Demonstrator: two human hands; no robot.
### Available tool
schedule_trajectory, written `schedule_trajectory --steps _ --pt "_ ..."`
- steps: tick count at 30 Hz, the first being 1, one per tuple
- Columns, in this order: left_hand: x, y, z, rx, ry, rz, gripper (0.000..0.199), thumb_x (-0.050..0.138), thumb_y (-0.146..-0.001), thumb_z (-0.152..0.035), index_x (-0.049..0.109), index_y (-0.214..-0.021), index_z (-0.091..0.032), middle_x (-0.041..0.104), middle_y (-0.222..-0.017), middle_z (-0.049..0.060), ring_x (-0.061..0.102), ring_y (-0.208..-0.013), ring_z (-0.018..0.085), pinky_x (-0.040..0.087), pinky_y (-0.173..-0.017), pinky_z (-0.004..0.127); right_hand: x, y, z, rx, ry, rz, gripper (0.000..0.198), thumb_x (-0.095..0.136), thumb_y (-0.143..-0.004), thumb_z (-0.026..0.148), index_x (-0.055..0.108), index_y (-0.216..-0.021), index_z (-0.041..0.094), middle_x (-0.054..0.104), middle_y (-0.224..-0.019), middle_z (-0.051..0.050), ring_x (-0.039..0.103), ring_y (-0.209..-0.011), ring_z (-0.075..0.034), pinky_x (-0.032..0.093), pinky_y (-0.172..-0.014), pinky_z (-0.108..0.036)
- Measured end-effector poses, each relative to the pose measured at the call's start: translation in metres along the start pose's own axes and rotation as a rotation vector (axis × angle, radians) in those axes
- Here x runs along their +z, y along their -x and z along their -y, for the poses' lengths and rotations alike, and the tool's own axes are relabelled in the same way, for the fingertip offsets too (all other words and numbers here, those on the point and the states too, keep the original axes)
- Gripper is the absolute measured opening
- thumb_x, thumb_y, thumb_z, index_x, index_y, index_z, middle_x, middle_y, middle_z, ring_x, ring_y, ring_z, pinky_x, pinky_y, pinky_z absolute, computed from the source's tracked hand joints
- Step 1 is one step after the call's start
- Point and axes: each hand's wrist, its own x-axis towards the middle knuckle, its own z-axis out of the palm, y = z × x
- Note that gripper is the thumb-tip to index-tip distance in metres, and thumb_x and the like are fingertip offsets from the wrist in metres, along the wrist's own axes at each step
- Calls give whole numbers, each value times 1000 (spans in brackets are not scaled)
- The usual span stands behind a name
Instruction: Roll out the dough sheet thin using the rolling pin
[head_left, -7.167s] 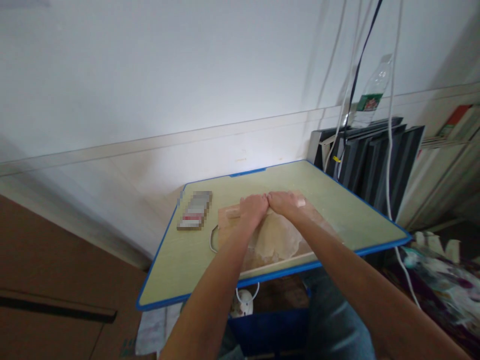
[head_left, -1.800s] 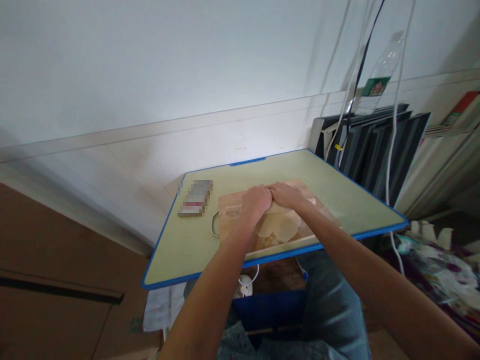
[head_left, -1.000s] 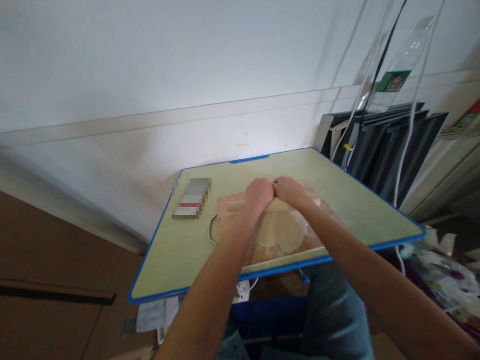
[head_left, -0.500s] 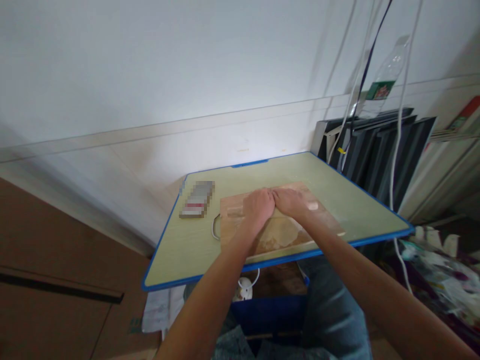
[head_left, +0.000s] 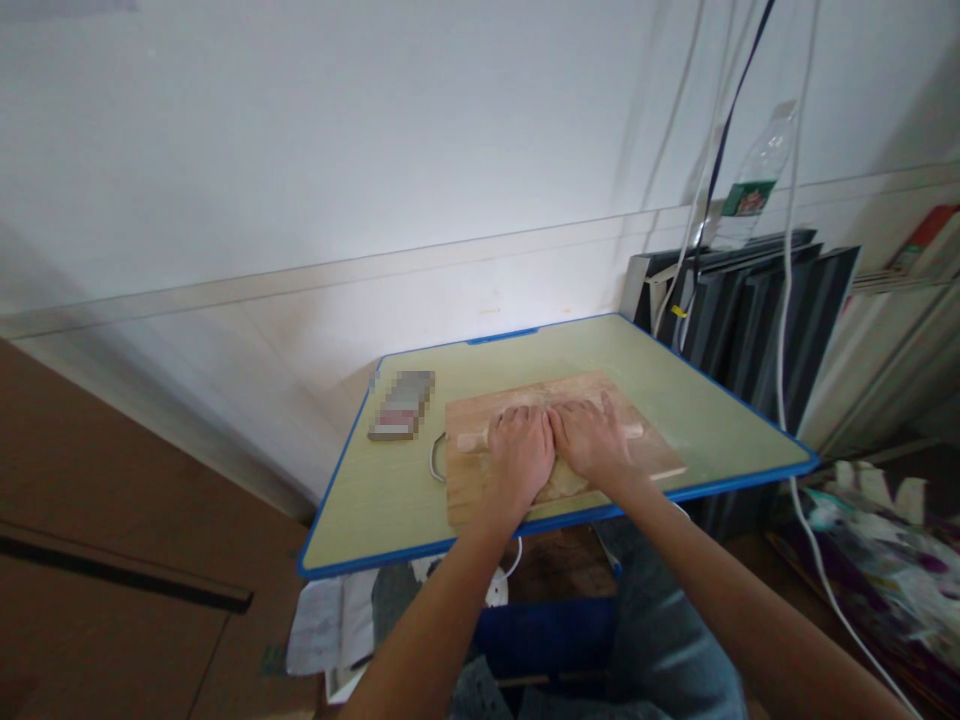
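Observation:
Both hands lie side by side on a wooden rolling pin (head_left: 472,441), their thumbs close together at its middle. My left hand (head_left: 523,450) covers the left half of the pin, and my right hand (head_left: 592,437) the right half; the fingers curve over it toward the far side. Only the pin's two ends show. Beneath is a wooden cutting board (head_left: 469,490) with a curved metal handle on its left side. A thin flattened sheet of dough (head_left: 564,484) lies on the board, mostly hidden by my hands and the pin.
The board rests on a pale table (head_left: 367,510) with a blue rim. At its left lies a blurred-out flat object (head_left: 403,405). Behind stands a white wall (head_left: 337,150). To the right are dark panels (head_left: 750,310), a plastic bottle (head_left: 754,185) and hanging cables (head_left: 784,330).
My hands have drawn the rolling pin toward me across the board, and less of the dough shows now. The camera view has shifted slightly.

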Motion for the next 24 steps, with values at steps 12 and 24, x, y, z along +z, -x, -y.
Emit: schedule_trajectory --steps 12,24 --pt "5 -12 1 -40 -37 58 32 25 -91 -25 56 -85 -17 62 -83 7 55 -83 20 36 -74 33 -1 -14 -1 30 12 77 44 21 -91 27 64 -87 17 66 -92 -9 60 -85 -22 37 -76 -33" --pt "11 -37 4 -84 -9 110 39 22 -91 -29 60 -87 -19 61 -88 6 55 -84 20 39 -76 33 6 -39 -8 91 8 180 46 17 -91 33 61 -93 18 60 -101 -10 56 -92 -23 41 -71 -31"
